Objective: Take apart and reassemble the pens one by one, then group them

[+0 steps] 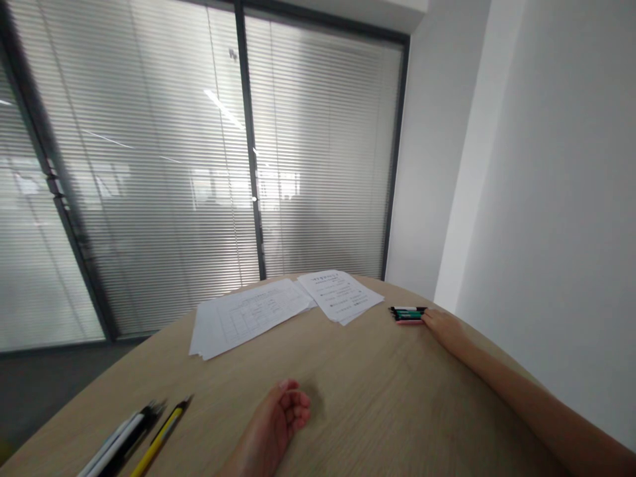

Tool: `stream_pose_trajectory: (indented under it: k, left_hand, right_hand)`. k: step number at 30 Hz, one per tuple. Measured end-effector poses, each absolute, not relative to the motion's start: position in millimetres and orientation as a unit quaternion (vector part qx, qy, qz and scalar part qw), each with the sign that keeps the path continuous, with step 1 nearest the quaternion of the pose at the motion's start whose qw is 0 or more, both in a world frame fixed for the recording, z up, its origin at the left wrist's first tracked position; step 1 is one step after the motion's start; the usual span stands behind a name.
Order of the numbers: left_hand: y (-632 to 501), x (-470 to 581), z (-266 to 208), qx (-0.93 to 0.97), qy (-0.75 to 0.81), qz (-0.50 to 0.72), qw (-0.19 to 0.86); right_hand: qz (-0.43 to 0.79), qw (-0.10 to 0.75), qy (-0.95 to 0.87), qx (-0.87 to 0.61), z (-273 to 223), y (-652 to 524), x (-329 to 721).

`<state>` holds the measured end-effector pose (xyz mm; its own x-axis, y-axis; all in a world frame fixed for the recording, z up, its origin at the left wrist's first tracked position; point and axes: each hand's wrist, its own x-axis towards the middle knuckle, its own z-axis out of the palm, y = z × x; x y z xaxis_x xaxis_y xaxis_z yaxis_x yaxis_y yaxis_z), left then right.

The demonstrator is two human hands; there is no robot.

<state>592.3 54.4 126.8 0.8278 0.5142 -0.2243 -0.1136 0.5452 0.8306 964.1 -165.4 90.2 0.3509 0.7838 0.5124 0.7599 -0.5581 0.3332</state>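
Observation:
My left hand [284, 416] rests near the front middle of the table, its side down and its fingers loosely curled in, with nothing visible in them. Off to the right, my arm stretches far across the wood, and my right hand [442, 326] has its fingers closed at the near ends of a small bunch of pens [408, 315]. These lie side by side on the tabletop, in white, green, black and pink. The fingertips partly hide the pen ends.
A round-edged wooden table [358, 384] bears printed sheets [258, 315] and more printed paper [340, 295] at the far side. At front left lie a yellow pen [159, 438] and several white and black pens [122, 442]. A wall [556, 218] stands at right, blinds-covered glass [322, 152] behind.

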Motion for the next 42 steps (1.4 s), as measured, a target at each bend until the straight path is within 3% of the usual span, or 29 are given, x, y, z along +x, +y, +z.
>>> stream_pose_trajectory:
  k: [9,20,27,31,34,37,40,42]
  left_hand:
    - [52,592,127,0.425,0.224,0.176,0.859]
    - [53,592,126,0.451,0.203,0.169,0.853]
    - [48,592,126,0.524,0.192,0.168,0.812]
    - [47,583,140,0.717,0.178,0.117,0.664]
    - [61,570,164,0.831,0.194,0.208,0.478]
    - [92,550,192,0.865,0.307,0.26,0.299]
    - [127,527,208,0.89,0.397,0.196,0.111]
    - [146,515,210,0.896,0.414,0.152,0.05]
  right_hand:
    - [0.308,0.0,0.471,0.827,101,-170,950]
    - [0.304,-0.101,0.474,0.82,140,-114,890]
    - [0.182,-0.161,0.589,0.771,130,-97,798]
    - [0.055,-0.203,0.642,0.737,126,-96,746]
    - [0.037,-0.205,0.66,0.722,123,-96,731]
    - [0.028,-0.208,0.663,0.718,119,-95,731]
    - [0.027,-0.21,0.66,0.721,117,-95,734]
    - [0.026,-0.211,0.66,0.72,117,-95,734]
